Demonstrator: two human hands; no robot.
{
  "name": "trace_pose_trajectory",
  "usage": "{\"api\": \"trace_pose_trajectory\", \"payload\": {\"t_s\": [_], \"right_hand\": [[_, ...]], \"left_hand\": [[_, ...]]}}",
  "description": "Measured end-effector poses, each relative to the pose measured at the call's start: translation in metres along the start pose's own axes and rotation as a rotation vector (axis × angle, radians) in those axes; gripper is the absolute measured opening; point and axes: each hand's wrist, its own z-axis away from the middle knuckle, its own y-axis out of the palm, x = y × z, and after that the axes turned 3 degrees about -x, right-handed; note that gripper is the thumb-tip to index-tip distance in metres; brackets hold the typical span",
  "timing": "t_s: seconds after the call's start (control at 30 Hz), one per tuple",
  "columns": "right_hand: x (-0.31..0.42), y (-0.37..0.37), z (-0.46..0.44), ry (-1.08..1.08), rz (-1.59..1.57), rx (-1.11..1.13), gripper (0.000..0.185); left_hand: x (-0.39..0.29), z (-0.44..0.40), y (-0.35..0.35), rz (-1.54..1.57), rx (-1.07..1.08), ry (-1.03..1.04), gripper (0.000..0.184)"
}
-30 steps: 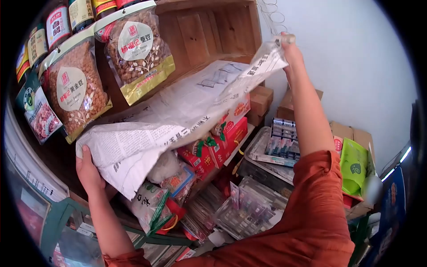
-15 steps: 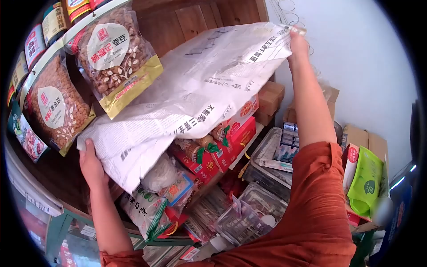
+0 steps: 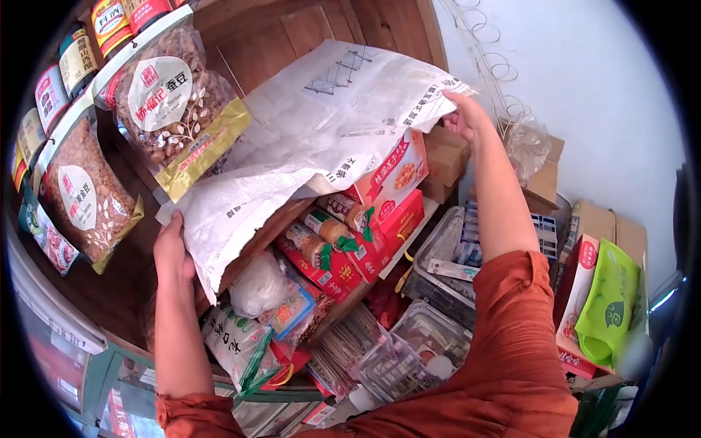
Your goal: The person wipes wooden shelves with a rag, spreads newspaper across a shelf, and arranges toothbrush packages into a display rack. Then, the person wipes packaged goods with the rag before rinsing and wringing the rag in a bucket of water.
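Observation:
A large sheet of newspaper point(image 3: 292, 131) stretches between my hands over a wooden shelf, creased and drooping at its near edge. My left hand point(image 3: 172, 252) pinches its lower left edge, the thumb showing on top. At the upper right corner, my right hand point(image 3: 467, 117) is closed on the paper with fingers curled under. Below the sheet's near edge stand red gift boxes point(image 3: 380, 233) with several jars point(image 3: 328, 228) lying on them. Part of the boxes and the shelf behind is hidden by the paper.
Hanging bags of beans point(image 3: 164, 102) and bottles point(image 3: 79, 58) line the left. Nearer me lie a clear bag point(image 3: 259, 285) and a white-green food bag point(image 3: 237, 343). Plastic bins point(image 3: 431, 336), cardboard boxes point(image 3: 445, 157) and a green pouch point(image 3: 610, 299) stand at right, by a white wall point(image 3: 584, 95).
Both hands have come closer together with the newspaper, the right moving down and left, the left shifting right. More of the jars and boxes beneath now shows.

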Motion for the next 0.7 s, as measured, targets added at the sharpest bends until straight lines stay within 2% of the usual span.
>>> {"api": "trace_pose_trajectory", "payload": {"t_s": [0.03,0.07,0.13,0.17,0.2,0.27,0.4,0.47,0.5,0.57,0.6,0.67,0.7], "right_hand": [[-0.003,-0.001,0.005,-0.126,-0.029,0.111,0.031],[-0.006,0.000,0.008,-0.129,-0.027,0.112,0.031],[-0.006,0.006,0.022,-0.352,-0.114,-0.125,0.041],[-0.007,-0.008,0.011,-0.318,-0.078,-0.153,0.059],[-0.010,-0.016,0.007,-0.319,-0.078,-0.156,0.059],[-0.013,-0.024,-0.002,-0.301,-0.152,-0.339,0.066],[-0.010,-0.023,-0.009,-0.355,-0.210,-0.408,0.072],[-0.011,-0.020,-0.008,-0.375,-0.205,-0.516,0.055],[-0.014,-0.023,-0.012,-0.375,-0.204,-0.519,0.055],[-0.022,-0.029,-0.022,-0.110,-0.173,-0.371,0.040],[-0.024,-0.030,-0.020,-0.110,-0.173,-0.376,0.040],[-0.027,-0.026,-0.015,-0.174,-0.012,-0.347,0.015],[-0.028,-0.039,-0.027,-0.242,0.055,-0.346,0.021]], "left_hand": [[-0.002,0.007,0.003,0.020,0.008,-0.016,0.031],[-0.004,0.014,0.005,0.040,0.014,-0.036,0.031],[-0.009,0.022,0.008,0.014,0.015,-0.042,0.031],[-0.010,0.025,0.009,-0.017,0.016,-0.049,0.031],[-0.009,0.023,0.009,-0.017,0.020,-0.051,0.031],[-0.006,0.013,0.008,-0.024,0.064,-0.058,0.031],[0.004,-0.012,0.032,-0.017,0.089,-0.052,0.030],[0.010,-0.025,0.046,-0.027,0.090,-0.043,0.030],[0.013,-0.030,0.049,-0.014,0.092,-0.050,0.029],[0.016,-0.030,0.048,-0.041,0.059,-0.074,0.029],[0.017,-0.028,0.048,-0.067,0.024,-0.092,0.029],[0.013,-0.015,0.042,-0.064,0.020,-0.111,0.030],[0.009,-0.010,0.034,-0.090,0.072,-0.123,0.032]]}}
